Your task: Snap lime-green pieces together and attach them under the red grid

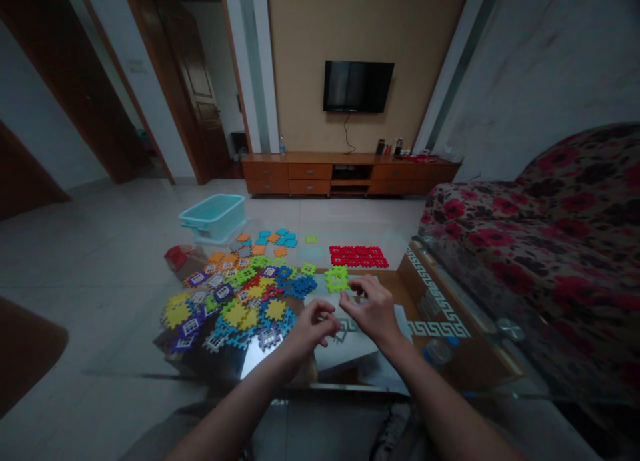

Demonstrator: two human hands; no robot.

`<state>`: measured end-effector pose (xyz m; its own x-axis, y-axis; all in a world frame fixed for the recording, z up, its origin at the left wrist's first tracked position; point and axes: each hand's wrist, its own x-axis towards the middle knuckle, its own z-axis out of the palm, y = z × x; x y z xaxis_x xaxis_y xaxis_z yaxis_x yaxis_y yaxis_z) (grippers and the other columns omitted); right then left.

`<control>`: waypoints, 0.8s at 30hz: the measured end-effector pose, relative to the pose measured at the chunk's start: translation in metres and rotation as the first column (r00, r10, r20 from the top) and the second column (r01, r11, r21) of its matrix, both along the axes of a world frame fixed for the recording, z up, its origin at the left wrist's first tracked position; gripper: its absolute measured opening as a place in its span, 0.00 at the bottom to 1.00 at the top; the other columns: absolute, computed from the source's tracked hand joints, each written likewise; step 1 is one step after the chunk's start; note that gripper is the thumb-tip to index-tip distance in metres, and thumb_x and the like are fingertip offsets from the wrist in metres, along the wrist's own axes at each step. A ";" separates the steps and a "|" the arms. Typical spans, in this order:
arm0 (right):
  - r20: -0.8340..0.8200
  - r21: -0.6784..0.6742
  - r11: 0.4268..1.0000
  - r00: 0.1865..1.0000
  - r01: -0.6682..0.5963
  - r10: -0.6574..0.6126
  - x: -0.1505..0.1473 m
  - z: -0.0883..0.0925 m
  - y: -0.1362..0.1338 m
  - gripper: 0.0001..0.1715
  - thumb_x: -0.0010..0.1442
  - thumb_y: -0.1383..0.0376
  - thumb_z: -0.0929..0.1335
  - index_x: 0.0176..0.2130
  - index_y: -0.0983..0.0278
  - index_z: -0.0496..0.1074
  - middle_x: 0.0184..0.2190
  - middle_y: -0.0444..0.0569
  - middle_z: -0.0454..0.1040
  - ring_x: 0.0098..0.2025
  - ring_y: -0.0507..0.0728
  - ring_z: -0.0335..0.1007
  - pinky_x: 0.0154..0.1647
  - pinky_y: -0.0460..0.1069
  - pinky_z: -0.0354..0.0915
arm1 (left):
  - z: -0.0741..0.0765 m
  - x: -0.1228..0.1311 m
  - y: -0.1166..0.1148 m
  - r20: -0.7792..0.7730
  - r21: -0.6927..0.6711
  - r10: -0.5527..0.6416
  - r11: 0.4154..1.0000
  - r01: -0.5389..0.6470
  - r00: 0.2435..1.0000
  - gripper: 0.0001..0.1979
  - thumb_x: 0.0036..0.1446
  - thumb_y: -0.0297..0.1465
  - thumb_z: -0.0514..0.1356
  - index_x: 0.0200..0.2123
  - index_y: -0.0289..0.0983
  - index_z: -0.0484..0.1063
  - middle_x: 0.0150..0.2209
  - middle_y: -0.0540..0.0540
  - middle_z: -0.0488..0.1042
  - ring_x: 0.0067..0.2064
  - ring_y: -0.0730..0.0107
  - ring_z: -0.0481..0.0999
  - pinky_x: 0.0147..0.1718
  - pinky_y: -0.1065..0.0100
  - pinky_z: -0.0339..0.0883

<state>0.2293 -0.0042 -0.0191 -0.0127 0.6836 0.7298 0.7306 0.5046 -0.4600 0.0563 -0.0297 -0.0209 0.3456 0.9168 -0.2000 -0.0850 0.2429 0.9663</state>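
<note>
Noting first a lime-green interlocking plastic piece [337,279], square in outline with toothed edges, located just ahead of the hands above the glass-topped coffee table [465,328], inspection found it flat-on to the view and undamaged as far as could be seen. The right hand [367,309] was partly open, its fingers bent forward, with the fingertips [353,289] at or touching the piece's right edge; a firm grip could not be confirmed. The left hand [314,324] was loosely curled, its fingers turned toward the right hand, with nothing clearly held. The hands were close together but apart. Beneath them lay a white sheet of paper [350,348]. To the left spread a dense heap of multicoloured interlocking pieces [235,301] in yellow, blue, purple, orange and green. Ahead lay a joined red block of similar pieces [359,256] and scattered teal and orange pieces [273,241]. Farther out, a turquoise plastic tub [213,218] stood on the tiled floor [100,241]. A floral sofa [535,248] occupied the right side, and a wooden low cabinet [350,174] stood beneath a wall-mounted television [358,86].
</note>
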 end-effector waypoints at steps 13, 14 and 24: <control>-0.100 -0.214 0.957 0.970 0.198 -0.223 0.084 -0.063 0.081 0.14 0.51 0.57 0.69 0.31 0.66 0.76 0.27 0.51 0.78 0.27 0.57 0.72 0.32 0.51 0.67 | -0.032 0.000 -0.027 -0.959 0.052 -0.228 0.438 0.897 0.167 0.17 0.43 0.40 0.66 0.37 0.38 0.78 0.38 0.36 0.78 0.37 0.46 0.78 0.30 0.58 0.68; -0.097 -0.218 0.956 0.970 0.197 -0.222 0.087 -0.069 0.086 0.14 0.51 0.57 0.69 0.31 0.66 0.76 0.27 0.52 0.78 0.26 0.57 0.72 0.32 0.51 0.67 | -0.033 0.001 -0.027 -0.962 0.022 -0.236 0.439 0.898 0.139 0.18 0.43 0.42 0.66 0.37 0.38 0.78 0.39 0.35 0.78 0.39 0.45 0.78 0.31 0.57 0.69; -0.019 -0.266 0.952 0.986 0.153 -0.164 0.098 -0.111 0.115 0.13 0.49 0.57 0.69 0.30 0.64 0.76 0.27 0.50 0.78 0.29 0.58 0.74 0.34 0.51 0.67 | -0.029 0.008 -0.029 -0.965 -0.063 -0.256 0.440 0.896 0.058 0.24 0.49 0.44 0.66 0.46 0.37 0.76 0.46 0.36 0.76 0.48 0.46 0.74 0.43 0.51 0.72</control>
